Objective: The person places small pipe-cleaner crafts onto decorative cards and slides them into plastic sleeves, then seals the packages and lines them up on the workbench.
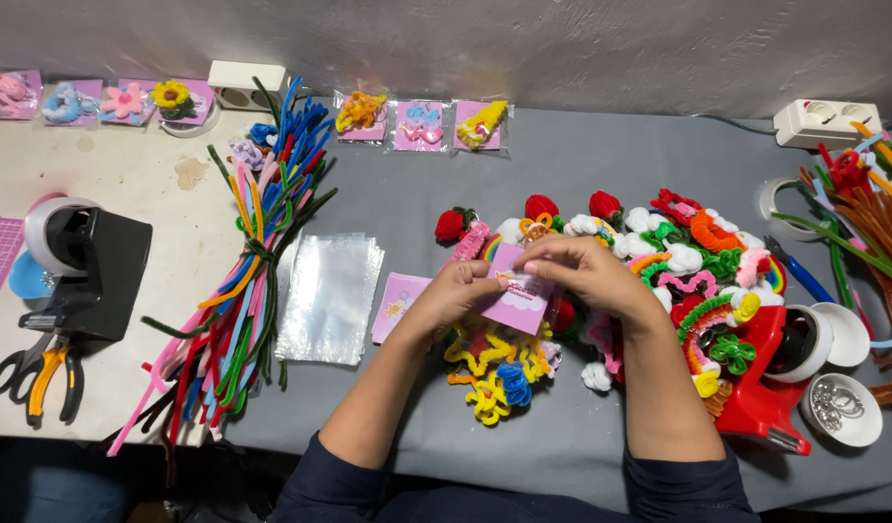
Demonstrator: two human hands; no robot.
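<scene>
Left hand point(453, 293): fingers curled, pinching the left edge of a small pink card point(519, 293), thumb on its face.
Right hand point(586, 272): fingers bent and pressed together, fingertips pinching the card's upper edge; a small pale piece sits under the tips, too small to identify.
Pink card: held between both hands just above the grey table cover point(562, 426), roughly mid-table, tilted slightly.
Below the hands: yellow and blue pipe-cleaner flowers point(494, 363) lying on the cover.
Left of the hands: second pink card point(399, 305) flat on the cover, beside a stack of clear plastic sleeves point(328, 295).
Further left: bundle of mixed-colour pipe cleaners point(252, 261), tied near the middle.
Right of the hands: pile of finished pipe-cleaner figures point(693, 261); red tape dispenser point(770, 373) just beside the right forearm.
Far left: black tape dispenser point(92, 271), scissors point(15, 366).
</scene>
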